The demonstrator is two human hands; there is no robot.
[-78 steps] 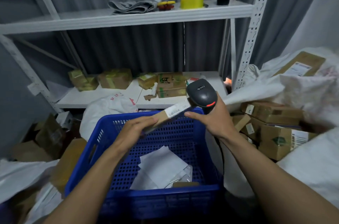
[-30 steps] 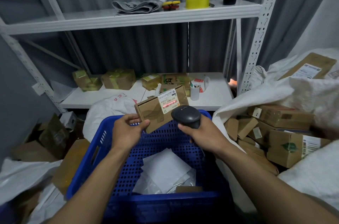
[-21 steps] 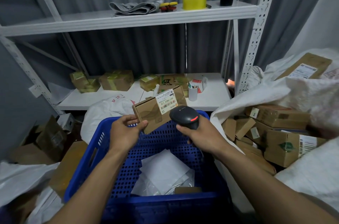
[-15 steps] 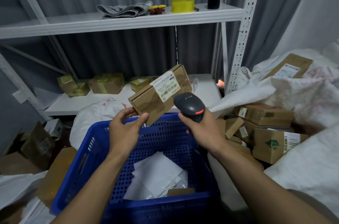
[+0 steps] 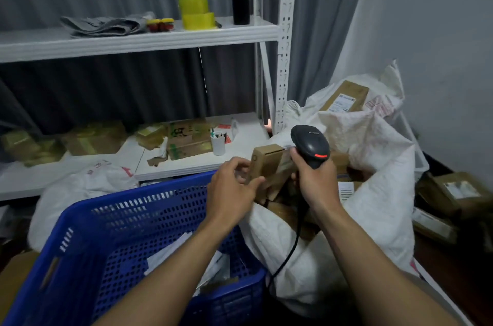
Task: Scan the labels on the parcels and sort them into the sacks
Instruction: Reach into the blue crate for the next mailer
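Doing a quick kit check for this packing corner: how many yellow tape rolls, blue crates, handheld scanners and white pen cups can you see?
Yellow tape rolls: 2, stacked on the top shelf
Blue crate: 1
Handheld scanner: 1, held in the right hand
White pen cup: 1
Total: 5

Light was dim, cool, soft-shadowed | far-left boxes [image 5: 93,140] smeared by motion blur | shelf post [image 5: 284,58] bent by lens
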